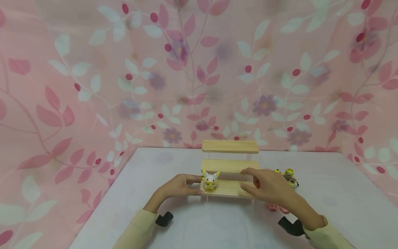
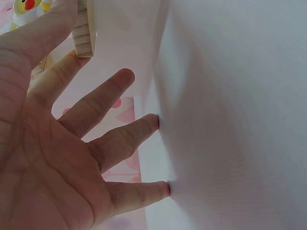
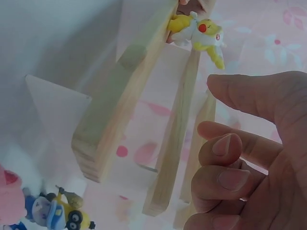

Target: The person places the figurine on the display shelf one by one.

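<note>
head view: white-and-yellow long-eared figurine [image 1: 210,182] stands on the bottom wooden plank's [image 1: 229,188] left end, which left hand [image 1: 180,186] pinches. right hand [image 1: 269,185], grasping nothing, hovers farther off, by the right end.

In the head view, a pink backdrop [image 1: 192,69] with pale leaves, red berries and purple flowers spread from nine o'clock through twelve to three, above a white tabletop [image 1: 329,186] at six. On it, toward four o'clock, sat yellow figures [image 1: 289,172], with pink pig-like figures [image 1: 272,207] between four and five. The right wrist view showed a goggled yellow figure [image 3: 75,218] beside a blue-and-white figure [image 3: 42,211] between seven and eight.
</note>
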Available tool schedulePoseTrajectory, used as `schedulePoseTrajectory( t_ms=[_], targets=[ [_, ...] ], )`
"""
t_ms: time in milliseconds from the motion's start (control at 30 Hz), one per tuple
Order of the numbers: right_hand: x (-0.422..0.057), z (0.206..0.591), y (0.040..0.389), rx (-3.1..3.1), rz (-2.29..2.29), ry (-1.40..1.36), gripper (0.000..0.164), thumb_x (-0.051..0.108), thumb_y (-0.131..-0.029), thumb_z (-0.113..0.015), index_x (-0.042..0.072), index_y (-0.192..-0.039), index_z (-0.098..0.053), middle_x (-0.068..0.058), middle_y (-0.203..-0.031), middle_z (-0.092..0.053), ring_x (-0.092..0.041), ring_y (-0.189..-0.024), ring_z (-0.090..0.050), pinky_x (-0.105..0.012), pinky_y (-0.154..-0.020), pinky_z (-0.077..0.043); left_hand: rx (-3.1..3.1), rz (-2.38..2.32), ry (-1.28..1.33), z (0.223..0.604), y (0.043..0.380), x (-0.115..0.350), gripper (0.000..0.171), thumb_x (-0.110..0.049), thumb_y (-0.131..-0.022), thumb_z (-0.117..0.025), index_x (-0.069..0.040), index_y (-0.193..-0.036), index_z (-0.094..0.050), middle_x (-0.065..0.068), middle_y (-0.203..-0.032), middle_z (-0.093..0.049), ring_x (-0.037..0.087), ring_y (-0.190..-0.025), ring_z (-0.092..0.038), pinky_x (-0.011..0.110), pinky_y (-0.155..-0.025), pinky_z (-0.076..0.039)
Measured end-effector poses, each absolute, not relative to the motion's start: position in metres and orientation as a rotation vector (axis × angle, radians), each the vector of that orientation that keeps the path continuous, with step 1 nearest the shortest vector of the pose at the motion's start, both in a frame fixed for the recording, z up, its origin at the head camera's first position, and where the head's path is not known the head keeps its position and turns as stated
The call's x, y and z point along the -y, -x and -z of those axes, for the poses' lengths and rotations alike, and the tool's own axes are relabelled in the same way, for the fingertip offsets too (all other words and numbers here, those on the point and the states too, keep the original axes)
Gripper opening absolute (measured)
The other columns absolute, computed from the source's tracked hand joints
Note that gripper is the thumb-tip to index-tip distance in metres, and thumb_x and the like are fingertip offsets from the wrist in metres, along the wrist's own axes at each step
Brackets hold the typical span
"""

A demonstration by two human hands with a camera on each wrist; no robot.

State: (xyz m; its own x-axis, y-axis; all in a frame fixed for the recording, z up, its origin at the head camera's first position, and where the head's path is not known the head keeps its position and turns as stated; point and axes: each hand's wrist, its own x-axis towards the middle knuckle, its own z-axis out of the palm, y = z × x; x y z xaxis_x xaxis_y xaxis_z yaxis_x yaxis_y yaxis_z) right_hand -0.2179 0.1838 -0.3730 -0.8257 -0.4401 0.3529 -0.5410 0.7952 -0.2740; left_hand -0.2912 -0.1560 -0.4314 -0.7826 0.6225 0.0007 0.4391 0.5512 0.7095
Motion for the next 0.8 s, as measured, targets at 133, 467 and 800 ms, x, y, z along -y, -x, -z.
schedulePoseTrajectory(
  t_ms=[133,467,800],
  targets=[
    [-0.189,0.375,0.216,2.696,-0.528,-0.752,0.035,0.043,-0.087,-0.074,0.024,-0.115,-0.069,0.02,-0.059,-0.038,0.001,-0.048,-0.03,-0.021,-0.046,-0.026,-2.539,-1.048,-0.904,0.432,0.293,0.155,0.056,-0.049,-0.083,-0.076,-0.025,-0.133,-0.065,-0.015,-0.133,-0.059,0.014,-0.129,-0.05,0.044,-0.104,-0.041],
    [-0.202,0.382,0.209,2.739,-0.464,-0.681,0.036,0.047,-0.087,-0.073,0.027,-0.117,-0.069,0.02,-0.059,-0.037,0.001,-0.048,-0.029,-0.021,-0.044,-0.024,-2.535,-1.058,-0.906,0.43,0.292,0.156,0.056,-0.048,-0.083,-0.077,-0.025,-0.133,-0.065,-0.015,-0.133,-0.059,0.014,-0.129,-0.05,0.044,-0.104,-0.042],
    [-0.219,0.384,0.201,2.763,-0.439,-0.612,0.039,0.05,-0.087,-0.071,0.027,-0.118,-0.069,0.021,-0.059,-0.037,0.0,-0.051,-0.034,-0.023,-0.046,-0.029,-2.531,-1.055,-0.901,0.431,0.292,0.156,0.056,-0.048,-0.084,-0.077,-0.025,-0.133,-0.064,-0.014,-0.134,-0.058,0.016,-0.13,-0.049,0.044,-0.104,-0.041]
  ],
)
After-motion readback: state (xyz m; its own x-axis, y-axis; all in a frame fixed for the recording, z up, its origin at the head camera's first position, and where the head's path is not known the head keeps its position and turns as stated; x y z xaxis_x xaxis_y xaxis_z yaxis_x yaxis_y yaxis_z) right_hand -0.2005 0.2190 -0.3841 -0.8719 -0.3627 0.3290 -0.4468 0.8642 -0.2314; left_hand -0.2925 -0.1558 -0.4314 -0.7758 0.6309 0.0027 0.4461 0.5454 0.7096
